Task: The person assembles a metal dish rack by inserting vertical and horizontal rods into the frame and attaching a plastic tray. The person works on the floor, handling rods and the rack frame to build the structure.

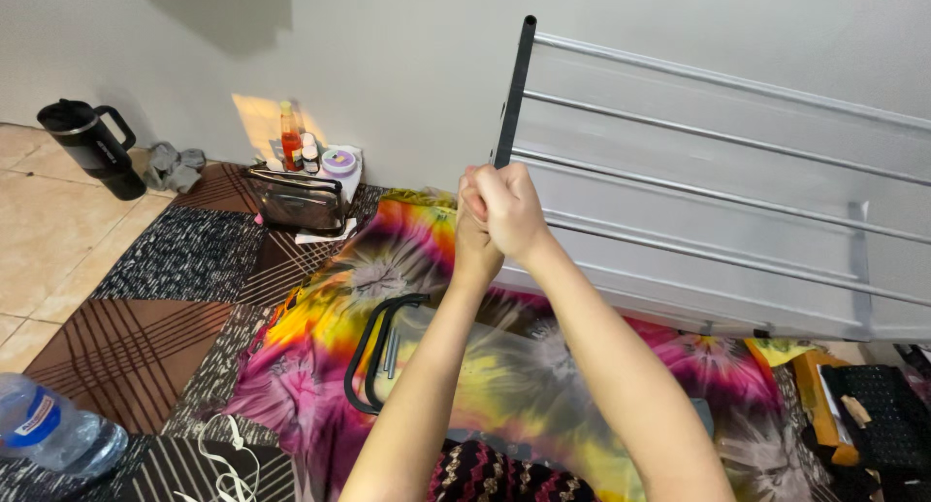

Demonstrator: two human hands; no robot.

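Both my hands are clasped around a black metal tube (pixel 518 80) that forms the left side bar of a rack shelf with several silver rails (pixel 718 201). My right hand (pixel 509 206) wraps over my left hand (pixel 473 240), both gripping the tube near its lower part. The shelf is held up in front of the white wall, tilted, with the tube's open end pointing up. Below my arms, black curved tubes (pixel 373 352) lie on a tie-dye cloth (pixel 417 269) under a clear plastic sheet.
A black lidded mug (pixel 92 145) stands on the tiled floor at far left. Small bottles and a clear pouch (pixel 296 199) sit by the wall. A water bottle (pixel 53 432) lies at bottom left on a patterned rug (pixel 175 269). Boxes (pixel 853 405) sit at right.
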